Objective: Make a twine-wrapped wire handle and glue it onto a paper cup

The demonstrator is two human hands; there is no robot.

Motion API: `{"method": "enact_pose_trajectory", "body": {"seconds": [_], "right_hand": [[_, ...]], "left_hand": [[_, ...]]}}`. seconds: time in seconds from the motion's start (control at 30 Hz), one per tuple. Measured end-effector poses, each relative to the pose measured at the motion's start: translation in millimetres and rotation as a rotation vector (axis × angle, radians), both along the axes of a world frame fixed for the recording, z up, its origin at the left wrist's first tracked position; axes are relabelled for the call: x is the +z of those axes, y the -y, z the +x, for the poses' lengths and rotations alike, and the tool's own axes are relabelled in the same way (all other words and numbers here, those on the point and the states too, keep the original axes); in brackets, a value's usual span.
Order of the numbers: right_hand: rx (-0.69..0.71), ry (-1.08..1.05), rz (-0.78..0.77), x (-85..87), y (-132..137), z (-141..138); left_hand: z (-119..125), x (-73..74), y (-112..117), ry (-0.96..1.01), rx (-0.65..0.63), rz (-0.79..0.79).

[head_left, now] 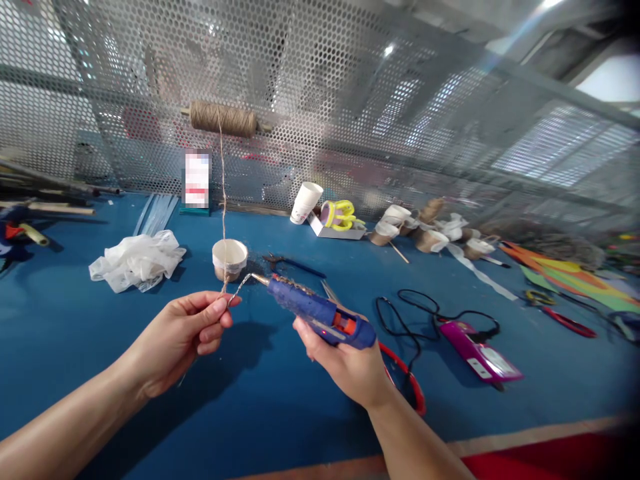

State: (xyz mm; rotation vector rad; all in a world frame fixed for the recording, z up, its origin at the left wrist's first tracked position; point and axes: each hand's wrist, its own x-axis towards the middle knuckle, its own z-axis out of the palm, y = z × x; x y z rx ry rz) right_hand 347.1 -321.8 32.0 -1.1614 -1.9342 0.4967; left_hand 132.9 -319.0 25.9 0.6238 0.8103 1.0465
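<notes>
Between the thumb and fingers of my left hand (195,327) is pinched the end of a thin brown twine (223,200), which runs up to a spool (223,120) on the mesh. A twisted, silvery strand (241,288) also comes from these fingers. My right hand (345,363) is wrapped round a blue glue gun (310,303), its nozzle pointing left and close to the strand's tip; whether they touch I cannot tell. Just behind the left fingertips stands a small white-rimmed cup (230,257), its lower part brown.
Crumpled white plastic (137,260) lies left. Behind the glue gun are dark pliers (297,267). A white paper cup (306,202) and yellow-handled scissors (343,215) sit at the back, wrapped cups (385,232) beyond. Rightward lie a black cable (400,333) and purple power strip (480,353).
</notes>
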Motion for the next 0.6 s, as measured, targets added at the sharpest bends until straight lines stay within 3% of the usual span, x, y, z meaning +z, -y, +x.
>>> {"method": "enact_pose_trajectory", "body": {"seconds": [0.6], "right_hand": [[-0.035, 0.024, -0.017, -1.0, 2.1, -0.6]], "left_hand": [[0.8, 0.7, -0.5, -0.034, 0.007, 0.007]]}}
